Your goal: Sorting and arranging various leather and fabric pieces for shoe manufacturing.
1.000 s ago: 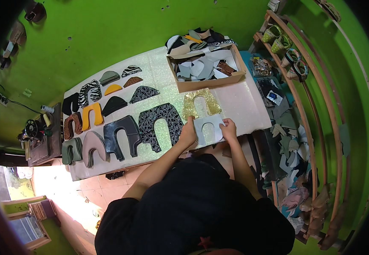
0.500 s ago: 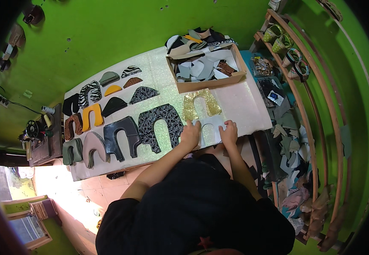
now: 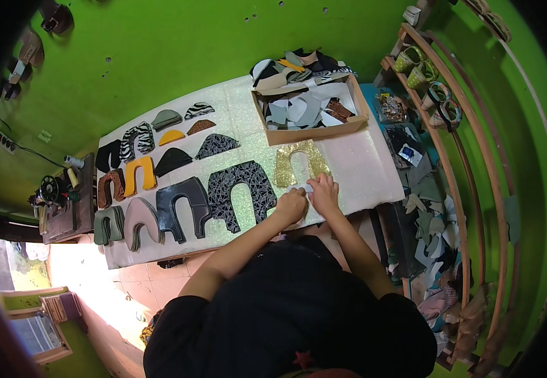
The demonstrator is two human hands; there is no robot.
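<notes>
My left hand (image 3: pixel 292 206) and my right hand (image 3: pixel 324 193) are close together at the table's near edge. Fingers of both are closed on a thin white cut piece (image 3: pixel 307 188), mostly hidden beneath them. Just beyond my fingertips lies a gold glittery U-shaped piece (image 3: pixel 284 166). To the left of my left hand rests a black-and-grey patterned U-shaped piece (image 3: pixel 221 186), with a dark grey U-shaped stack (image 3: pixel 167 211) beside it.
Smaller U-shaped and half-round pieces, including a yellow one (image 3: pixel 148 169), sit in rows at the table's left. A cardboard box (image 3: pixel 314 134) of scraps stands at the back. On the right is a wooden rack (image 3: pixel 440 148) with sandals.
My right hand has moved left, close to my left hand. The white piece, spread out between them before, is now mostly covered by the hands and looks gathered or folded.
</notes>
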